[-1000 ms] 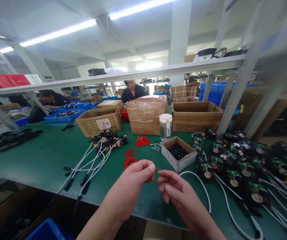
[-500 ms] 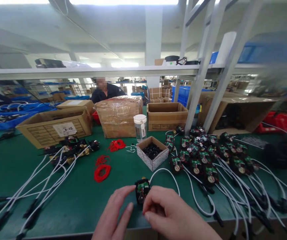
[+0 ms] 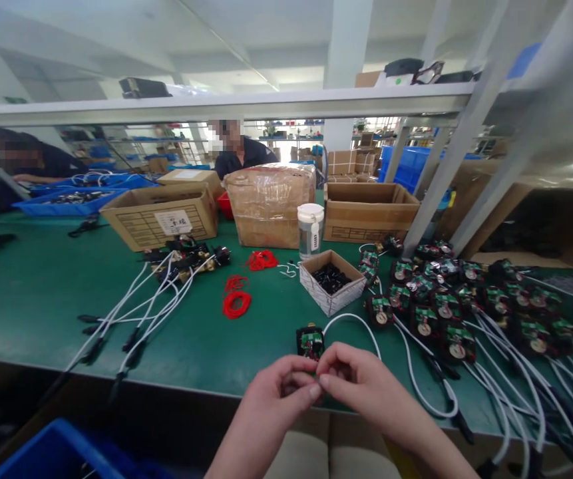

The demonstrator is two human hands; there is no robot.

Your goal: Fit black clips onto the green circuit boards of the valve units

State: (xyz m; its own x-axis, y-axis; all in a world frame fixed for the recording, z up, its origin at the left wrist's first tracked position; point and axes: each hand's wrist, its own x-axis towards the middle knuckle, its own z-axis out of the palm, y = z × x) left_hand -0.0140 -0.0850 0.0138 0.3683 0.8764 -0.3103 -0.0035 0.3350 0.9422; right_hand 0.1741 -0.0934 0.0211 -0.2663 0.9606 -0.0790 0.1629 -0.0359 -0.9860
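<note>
My left hand (image 3: 286, 389) and my right hand (image 3: 359, 382) meet at the fingertips over the front edge of the green table. Both are closed in a pinch; whatever is between the fingers is too small or hidden to make out. Just beyond them lies a black housing with a green circuit board (image 3: 310, 341), its lower part covered by my fingers. From its right side a white cable (image 3: 353, 318) curves away behind my right hand. Red wire pieces (image 3: 237, 305) lie in a coil farther back on the left.
A small box of black parts (image 3: 333, 306) stands behind the housing, near a lidded bottle (image 3: 310, 233). Many similar circuit-board units (image 3: 423, 320) crowd the right; cabled brass parts (image 3: 186, 263) lie left. Cardboard boxes (image 3: 271, 216) line the back. A co-worker (image 3: 253, 154) sits beyond.
My left hand has gone from spread fingers beside the housing to a pinch against my right fingertips. Both hands are now nearer the table edge. The view has shifted left and down.
</note>
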